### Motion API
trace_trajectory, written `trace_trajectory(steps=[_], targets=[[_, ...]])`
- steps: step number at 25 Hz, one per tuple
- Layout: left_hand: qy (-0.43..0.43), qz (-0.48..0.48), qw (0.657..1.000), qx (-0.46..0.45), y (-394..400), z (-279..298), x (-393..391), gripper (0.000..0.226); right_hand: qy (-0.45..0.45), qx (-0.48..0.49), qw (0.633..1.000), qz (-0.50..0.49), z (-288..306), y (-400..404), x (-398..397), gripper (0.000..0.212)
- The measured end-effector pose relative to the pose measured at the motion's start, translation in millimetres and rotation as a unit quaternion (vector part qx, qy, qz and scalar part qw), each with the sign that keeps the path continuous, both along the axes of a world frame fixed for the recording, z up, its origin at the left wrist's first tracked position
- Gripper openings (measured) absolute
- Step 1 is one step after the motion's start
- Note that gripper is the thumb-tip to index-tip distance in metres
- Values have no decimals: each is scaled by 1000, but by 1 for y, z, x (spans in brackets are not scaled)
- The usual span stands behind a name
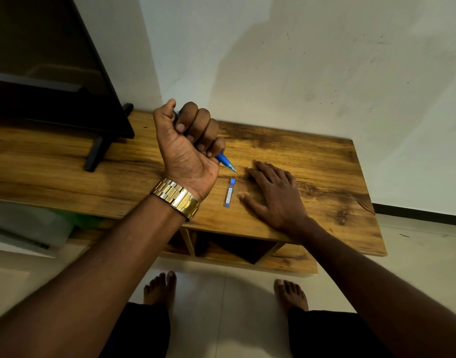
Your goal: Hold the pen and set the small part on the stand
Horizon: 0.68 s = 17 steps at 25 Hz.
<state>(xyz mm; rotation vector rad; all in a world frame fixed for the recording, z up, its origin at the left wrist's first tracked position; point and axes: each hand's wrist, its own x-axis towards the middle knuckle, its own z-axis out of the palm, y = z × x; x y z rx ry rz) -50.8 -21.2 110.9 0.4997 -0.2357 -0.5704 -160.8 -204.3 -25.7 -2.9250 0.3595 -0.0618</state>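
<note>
Two hands working over long wooden table (312, 161): left hand (188, 151) fisting blue plastic mechanical pencil (225, 161), tip hovering just above small blue lead case (229, 193). Right hand (276, 195) lying flat, holding nothing, right beside case. Fist grip looking clumsy, thin tip probably risking snapping or jabbing those fingers.

Lead case (229, 193) on table (312, 151), between left hand (188, 151) and right hand (274, 192); television (53, 73) far left.

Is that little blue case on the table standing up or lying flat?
Lying flat. The blue case rests lengthwise on the wooden table, between both hands.
</note>
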Motion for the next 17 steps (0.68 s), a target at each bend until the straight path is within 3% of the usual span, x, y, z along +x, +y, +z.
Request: trace_trajectory(steps=[17], targets=[[1,-6,1000,-16,3,2,0,56,-16,-7,1000,-2,-5,-1,1,80]])
